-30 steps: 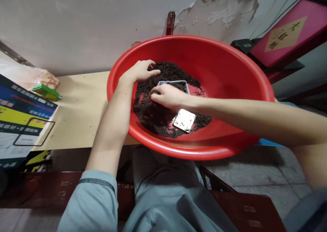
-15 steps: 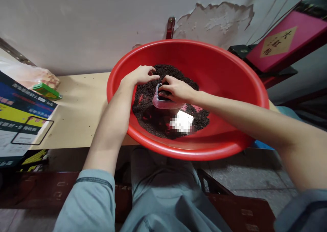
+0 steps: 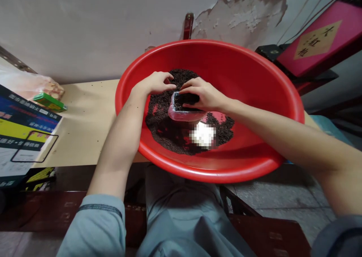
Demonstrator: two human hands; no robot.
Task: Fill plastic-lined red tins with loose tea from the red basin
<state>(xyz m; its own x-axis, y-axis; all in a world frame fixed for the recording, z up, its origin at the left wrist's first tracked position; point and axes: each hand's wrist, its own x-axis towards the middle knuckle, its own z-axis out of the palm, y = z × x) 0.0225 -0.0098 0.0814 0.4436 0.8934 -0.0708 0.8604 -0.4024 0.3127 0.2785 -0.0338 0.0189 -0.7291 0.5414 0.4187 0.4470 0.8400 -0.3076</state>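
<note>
A big red plastic basin [image 3: 254, 98] rests on the edge of a light wooden table, with a heap of dark loose tea leaves [image 3: 166, 125] in its bottom. My right hand [image 3: 202, 93] grips a small clear plastic container [image 3: 183, 113], held upright above the heap and filled with the dark leaves. My left hand [image 3: 154, 84] lies beside it on the heap, fingers curled, fingertips close to the container's rim. A pale, blurred square object [image 3: 203, 134] lies on the leaves just in front of the container.
The table [image 3: 85, 125] stretches left of the basin. A printed blue and yellow box [image 3: 25, 132] sits at its left end, a small green box [image 3: 49, 101] and a plastic bag [image 3: 31, 84] behind it. A pink box [image 3: 319, 42] stands at the right. Peeling wall behind.
My right hand has lifted the container out of the leaves, turned it upright and raised it slightly. My left hand has stayed on the heap.
</note>
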